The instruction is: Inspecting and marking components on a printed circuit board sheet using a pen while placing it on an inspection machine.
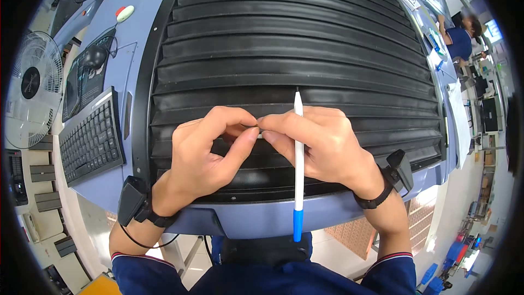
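Note:
My left hand (204,153) and my right hand (322,147) meet fingertip to fingertip over a black ribbed bellows cover (295,49) on a blue-grey machine (262,221). Both pinch a tiny pale piece (259,134) between thumb and forefinger; its kind is too small to tell. My right hand also holds a white pen with a blue cap (298,175), which lies along the hand and points away from me. Each wrist wears a black strap with a small black device.
A black keyboard (90,136) and a mouse on a pad (94,57) lie on the machine's left side. A white fan (30,90) stands further left. A person in blue (461,38) sits at the far right among desks and monitors.

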`<state>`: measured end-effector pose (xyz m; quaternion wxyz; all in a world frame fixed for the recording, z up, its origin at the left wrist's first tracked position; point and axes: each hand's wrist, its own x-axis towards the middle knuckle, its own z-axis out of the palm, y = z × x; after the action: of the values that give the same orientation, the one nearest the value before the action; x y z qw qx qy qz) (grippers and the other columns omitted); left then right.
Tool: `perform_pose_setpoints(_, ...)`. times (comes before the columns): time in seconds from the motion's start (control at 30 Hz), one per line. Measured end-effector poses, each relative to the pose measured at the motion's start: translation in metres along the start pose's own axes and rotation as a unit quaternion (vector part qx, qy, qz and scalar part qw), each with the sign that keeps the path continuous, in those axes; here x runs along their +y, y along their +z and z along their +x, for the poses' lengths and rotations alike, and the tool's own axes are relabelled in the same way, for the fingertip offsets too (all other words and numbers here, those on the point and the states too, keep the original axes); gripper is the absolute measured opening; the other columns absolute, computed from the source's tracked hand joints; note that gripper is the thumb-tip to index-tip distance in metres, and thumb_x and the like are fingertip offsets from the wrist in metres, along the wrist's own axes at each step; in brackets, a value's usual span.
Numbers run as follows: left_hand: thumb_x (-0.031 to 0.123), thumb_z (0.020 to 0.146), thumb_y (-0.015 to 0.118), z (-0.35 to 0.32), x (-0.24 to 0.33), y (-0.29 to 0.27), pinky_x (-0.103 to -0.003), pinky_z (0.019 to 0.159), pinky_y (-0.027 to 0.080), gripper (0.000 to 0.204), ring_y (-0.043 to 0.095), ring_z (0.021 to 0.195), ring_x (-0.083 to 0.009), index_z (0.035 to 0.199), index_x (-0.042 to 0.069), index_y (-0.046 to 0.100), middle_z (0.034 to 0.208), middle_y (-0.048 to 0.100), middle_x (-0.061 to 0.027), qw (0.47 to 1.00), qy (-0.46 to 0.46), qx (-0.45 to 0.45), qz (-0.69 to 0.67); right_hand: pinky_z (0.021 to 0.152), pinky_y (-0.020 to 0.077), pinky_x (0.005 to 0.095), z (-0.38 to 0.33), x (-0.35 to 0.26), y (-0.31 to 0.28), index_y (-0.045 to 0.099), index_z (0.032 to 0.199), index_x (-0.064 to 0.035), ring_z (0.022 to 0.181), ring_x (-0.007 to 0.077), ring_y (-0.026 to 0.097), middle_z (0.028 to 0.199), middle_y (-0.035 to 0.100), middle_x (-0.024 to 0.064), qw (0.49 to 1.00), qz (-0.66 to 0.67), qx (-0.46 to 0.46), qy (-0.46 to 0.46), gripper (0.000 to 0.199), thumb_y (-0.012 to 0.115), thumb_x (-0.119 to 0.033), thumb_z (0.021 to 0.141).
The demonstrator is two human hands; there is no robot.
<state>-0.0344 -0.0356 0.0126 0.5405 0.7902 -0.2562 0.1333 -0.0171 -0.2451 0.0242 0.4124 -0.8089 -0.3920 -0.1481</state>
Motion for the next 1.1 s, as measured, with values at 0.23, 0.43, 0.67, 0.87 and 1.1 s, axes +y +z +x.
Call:
perform_pose_setpoints(0.23,-0.004,0.088,0.069,0.001,0.003,-0.005,-0.024,0.066,0.056,0.014,0.073,0.073,-0.0147,0.101,-0.004,0.063,0.083,0.072,-0.0110,0.999,-0.014,-0.039,0.016,0.049,0.0465,0.0378,0.000,-0.001,0.000,0.067,0.095,-0.0061,0.054,0.0273,0.061,0.060,0.058,0.0081,1.000,-0.003,0.004,-0.003,0.017,0.076,-0.008,0.081)
perform_pose_setpoints(0.43,-0.002,0.085,0.071,0.000,0.004,-0.002,-0.024,0.058,0.054,0.016,0.070,0.063,-0.0143,0.099,-0.001,0.066,0.074,0.071,-0.0084,1.000,-0.008,0.000,0.011,0.050,0.0479,0.0381,0.005,-0.003,-0.003,0.067,0.097,-0.0060,0.054,0.0274,0.061,0.061,0.060,0.0083,1.000,-0.016,-0.001,-0.013,0.018,0.076,-0.007,0.081)
perform_pose_setpoints(0.67,-0.001,0.085,0.072,0.003,-0.001,-0.001,-0.023,0.057,0.053,0.015,0.070,0.063,-0.0138,0.098,0.000,0.066,0.072,0.070,-0.0073,1.000,-0.006,-0.007,0.005,0.049,0.0479,0.0373,0.002,0.002,-0.001,0.066,0.095,-0.0052,0.054,0.0279,0.061,0.061,0.060,0.0082,1.000,-0.006,0.008,-0.006,0.018,0.076,-0.005,0.079)
perform_pose_setpoints(0.87,-0.001,0.085,0.071,0.003,-0.002,-0.002,-0.024,0.058,0.054,0.012,0.071,0.064,-0.0140,0.096,0.000,0.066,0.073,0.070,-0.0072,1.000,0.000,-0.007,0.012,0.049,0.0476,0.0371,0.000,0.003,-0.001,0.067,0.095,-0.0050,0.053,0.0274,0.061,0.060,0.059,0.0081,1.000,-0.017,-0.004,-0.006,0.018,0.076,-0.006,0.079)
perform_pose_setpoints(1.1,-0.001,0.086,0.072,0.002,-0.004,-0.003,-0.024,0.059,0.055,0.012,0.072,0.065,-0.0145,0.096,-0.001,0.067,0.074,0.070,-0.0078,1.000,-0.027,-0.007,0.003,0.048,0.0470,0.0369,0.001,0.003,-0.003,0.067,0.096,-0.0059,0.052,0.0264,0.060,0.059,0.058,0.0082,0.999,-0.025,-0.020,-0.002,0.019,0.076,-0.005,0.078)
